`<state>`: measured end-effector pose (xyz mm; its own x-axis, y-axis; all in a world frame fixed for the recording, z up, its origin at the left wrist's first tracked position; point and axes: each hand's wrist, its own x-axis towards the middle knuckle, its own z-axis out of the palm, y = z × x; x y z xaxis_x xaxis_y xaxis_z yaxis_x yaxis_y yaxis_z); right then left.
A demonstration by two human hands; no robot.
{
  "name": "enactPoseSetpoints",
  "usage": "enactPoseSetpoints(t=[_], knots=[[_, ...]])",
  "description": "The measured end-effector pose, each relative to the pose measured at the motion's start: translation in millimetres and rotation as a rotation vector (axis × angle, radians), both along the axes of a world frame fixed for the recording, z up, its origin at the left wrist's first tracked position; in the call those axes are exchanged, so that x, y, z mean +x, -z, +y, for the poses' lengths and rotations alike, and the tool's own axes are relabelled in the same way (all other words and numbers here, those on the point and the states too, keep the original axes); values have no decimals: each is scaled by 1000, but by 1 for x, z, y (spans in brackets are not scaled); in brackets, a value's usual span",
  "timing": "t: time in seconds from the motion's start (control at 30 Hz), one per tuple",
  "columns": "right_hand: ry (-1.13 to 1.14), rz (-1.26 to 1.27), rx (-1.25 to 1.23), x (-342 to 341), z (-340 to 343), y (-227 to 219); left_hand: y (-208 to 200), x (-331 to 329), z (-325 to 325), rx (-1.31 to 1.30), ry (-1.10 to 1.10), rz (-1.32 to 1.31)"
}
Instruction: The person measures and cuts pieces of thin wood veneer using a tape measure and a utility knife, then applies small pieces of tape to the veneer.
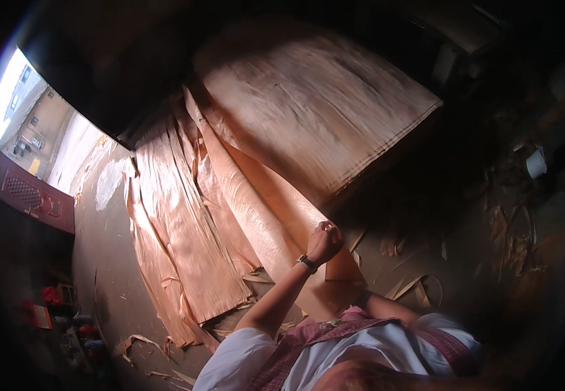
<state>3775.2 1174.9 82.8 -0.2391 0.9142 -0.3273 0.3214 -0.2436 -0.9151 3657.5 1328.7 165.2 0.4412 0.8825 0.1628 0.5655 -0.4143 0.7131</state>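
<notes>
A long, thin wood veneer sheet [240, 189] is lifted and curled lengthwise between two piles, its near end close to my body. My left hand [325, 242], with a watch [306, 262] on the wrist, is closed on the sheet's upper edge. Of my right arm [387, 307] only the forearm shows. The sheet's near end covers my right hand, so its fingers cannot be seen. Right of the lifted sheet lies a neat, thick stack of veneer [321, 104]. To the left, a looser pile of veneer sheets [185, 254] with ragged edges rests on the floor.
Torn veneer strips [419, 290] litter the floor near me and at the right. An open doorway [54, 130] lets in bright light at the far left, beside a dark red door panel [28, 189]. Assorted objects [67, 319] crowd the lower left. The right side is dark.
</notes>
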Motion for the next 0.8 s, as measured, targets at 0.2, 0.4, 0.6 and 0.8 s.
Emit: enactPoseSetpoints(t=[0.2, 0.4, 0.6, 0.8], knots=[[63, -19, 209, 99, 77, -39, -50, 92, 44, 46, -81, 50], [210, -157, 452, 295, 175, -73, -111, 278, 129, 218, -61, 236], [294, -278, 590, 474, 278, -117, -134, 447, 228, 350, -156, 227], [338, -421, 733, 651, 415, -132, -122, 624, 362, 271, -77, 42]])
